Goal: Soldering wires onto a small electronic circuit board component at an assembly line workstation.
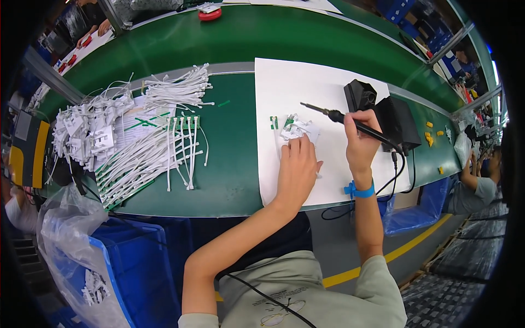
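Observation:
My right hand point(362, 136) grips a black soldering iron point(335, 115) like a pen. Its metal tip is raised above the white sheet point(333, 180), pointing left and clear of the work. A blue strap point(361, 191) circles my right wrist. On the sheet, my left hand point(298, 167) presses its fingertips against a small white plastic part point(298, 127), which has bits of green at its left side. The fingers partly cover that part. Just left of it lies a small green circuit board point(274, 122) with a white cable running down from it.
White plastic parts point(87, 134) are heaped at the left, beside bundled white cables point(178, 88) and cables with green boards point(136, 164). A black soldering station point(403, 123) and iron stand point(359, 95) sit right. Beyond runs a green conveyor point(158, 50). A blue bin point(136, 262) stands below left.

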Available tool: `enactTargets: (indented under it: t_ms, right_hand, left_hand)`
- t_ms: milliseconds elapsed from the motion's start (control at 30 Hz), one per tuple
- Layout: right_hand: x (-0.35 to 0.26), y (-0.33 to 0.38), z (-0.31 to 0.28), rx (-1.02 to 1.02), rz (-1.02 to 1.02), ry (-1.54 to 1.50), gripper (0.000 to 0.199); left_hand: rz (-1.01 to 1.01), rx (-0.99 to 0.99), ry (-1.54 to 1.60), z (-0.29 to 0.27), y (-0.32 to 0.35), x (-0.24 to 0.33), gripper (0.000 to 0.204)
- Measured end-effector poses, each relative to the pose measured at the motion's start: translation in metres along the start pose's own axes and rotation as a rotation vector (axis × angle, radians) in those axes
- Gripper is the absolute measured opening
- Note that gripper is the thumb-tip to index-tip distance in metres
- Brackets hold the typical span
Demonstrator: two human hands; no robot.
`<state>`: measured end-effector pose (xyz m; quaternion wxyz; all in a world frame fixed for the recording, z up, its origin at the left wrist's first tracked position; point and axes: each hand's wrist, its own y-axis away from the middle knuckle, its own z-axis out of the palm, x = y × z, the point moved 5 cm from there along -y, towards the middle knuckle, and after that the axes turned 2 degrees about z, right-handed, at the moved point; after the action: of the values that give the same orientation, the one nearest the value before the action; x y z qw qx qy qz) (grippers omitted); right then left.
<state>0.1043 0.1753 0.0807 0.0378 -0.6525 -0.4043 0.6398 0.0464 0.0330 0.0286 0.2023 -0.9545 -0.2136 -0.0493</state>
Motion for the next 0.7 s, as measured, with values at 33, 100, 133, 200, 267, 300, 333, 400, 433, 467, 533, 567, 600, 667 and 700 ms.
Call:
enactTargets:
  t_ms: [33, 100, 133, 200, 267, 300, 333, 400, 433, 467, 533, 567, 600, 667, 700]
  right_hand:
    - [0.005, 0.003, -0.003, 0.03, -0.003, -0.017, 0.014]
    - [0.015, 0.009, -0.004, 0.053, -0.013, -0.009, 0.014]
    - [0.018, 0.011, -0.006, 0.083, -0.024, -0.004, 0.015]
    - [0.018, 0.015, -0.003, 0.065, -0.011, -0.017, 0.016]
    - [0.017, 0.017, 0.001, 0.048, 0.001, -0.031, 0.016]
    - [0.016, 0.017, 0.003, 0.031, -0.017, -0.01, 0.016]
    - [0.015, 0.017, 0.004, 0.014, -0.034, 0.011, 0.016]
    - [0.016, 0.017, 0.005, -0.004, -0.03, 0.011, 0.016]
    - [0.016, 0.017, 0.006, -0.021, -0.028, 0.007, 0.017]
    - [0.016, 0.017, 0.006, -0.022, -0.025, 0.008, 0.017]
    - [0.015, 0.017, 0.004, -0.03, -0.053, 0.047, 0.017]
    - [0.016, 0.016, 0.004, -0.031, -0.052, 0.049, 0.017]
    - [0.015, 0.016, 0.004, -0.024, -0.065, 0.062, 0.017]
    - [0.011, 0.016, 0.005, -0.019, -0.077, 0.077, 0.017]
    - [0.007, 0.016, 0.007, -0.023, -0.083, 0.103, 0.017]
  left_hand:
    - [-0.002, 0.017, -0.001, 0.0, 0.001, 0.0, 0.063]
    - [-0.008, 0.032, 0.004, 0.0, 0.002, -0.001, 0.065]
    - [-0.015, 0.04, 0.019, 0.0, 0.002, -0.002, 0.065]
    - [-0.024, 0.046, 0.036, 0.0, 0.003, -0.003, 0.066]
    - [-0.031, 0.094, 0.079, -0.001, 0.005, -0.005, 0.067]
    - [-0.032, 0.093, 0.083, -0.001, 0.006, -0.005, 0.067]
    - [-0.033, 0.088, 0.114, -0.001, 0.007, -0.005, 0.067]
    - [-0.037, 0.082, 0.147, 0.0, 0.009, -0.005, 0.067]
    - [-0.032, 0.102, 0.142, 0.0, 0.011, -0.005, 0.066]
    - [-0.026, 0.121, 0.138, -0.001, 0.012, -0.006, 0.065]
    - [-0.026, 0.109, 0.143, 0.0, 0.011, -0.006, 0.065]
    - [-0.026, 0.099, 0.145, 0.0, 0.011, -0.006, 0.064]
    - [-0.026, 0.097, 0.147, 0.0, 0.011, -0.006, 0.064]
    - [-0.019, 0.095, 0.137, -0.001, 0.01, -0.006, 0.064]
    - [-0.02, 0.093, 0.138, -0.001, 0.01, -0.006, 0.064]
